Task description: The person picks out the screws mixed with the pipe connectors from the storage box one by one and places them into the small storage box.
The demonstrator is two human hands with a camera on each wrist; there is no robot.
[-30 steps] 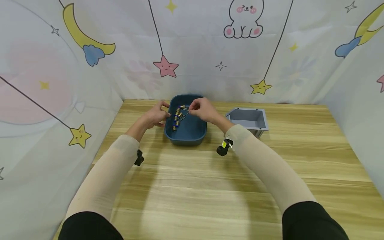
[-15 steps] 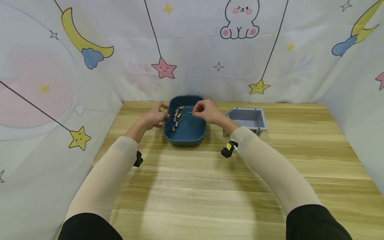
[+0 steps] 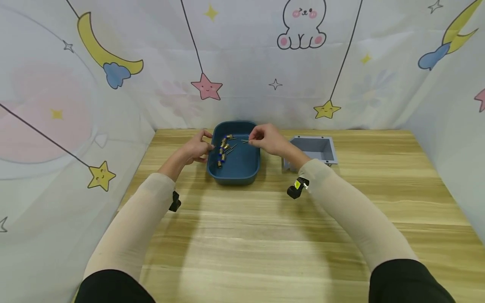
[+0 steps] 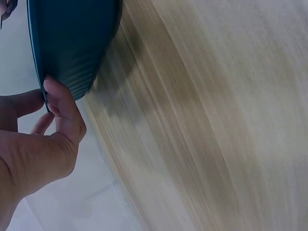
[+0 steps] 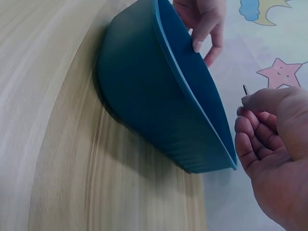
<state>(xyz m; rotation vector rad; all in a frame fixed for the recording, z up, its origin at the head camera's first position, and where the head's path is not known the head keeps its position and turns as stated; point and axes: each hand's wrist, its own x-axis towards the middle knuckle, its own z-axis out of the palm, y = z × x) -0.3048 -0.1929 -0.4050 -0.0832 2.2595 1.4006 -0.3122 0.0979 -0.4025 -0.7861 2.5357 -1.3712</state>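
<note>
A deep blue bin (image 3: pixel 242 166) stands on the table in the head view. Against its left side lie several small brass-coloured pieces (image 3: pixel 223 150) with blue bands and thin metal shafts. My left hand (image 3: pixel 196 147) pinches the bin's left rim, with thumb and fingers on opposite sides of the wall, as the left wrist view (image 4: pixel 48 130) shows. Over the bin's right part, my right hand (image 3: pixel 268 139) pinches thin metal rods (image 3: pixel 245 141) between thumb and fingertips. Their other ends are hidden in the fingers. In the right wrist view one rod tip (image 5: pixel 245 89) sticks out past the thumb.
A grey open box (image 3: pixel 314 149) stands to the right of the bin, partly behind my right wrist. The wooden table (image 3: pixel 242 235) reaches back to a white cloth wall (image 3: pixel 242 63) with printed stars and moons. Cloth also hangs at both sides.
My right hand has drawn to the right with the thin metal rods, away from the brass-coloured pieces. My left hand keeps its hold on the bin's rim. The head view has shifted slightly.
</note>
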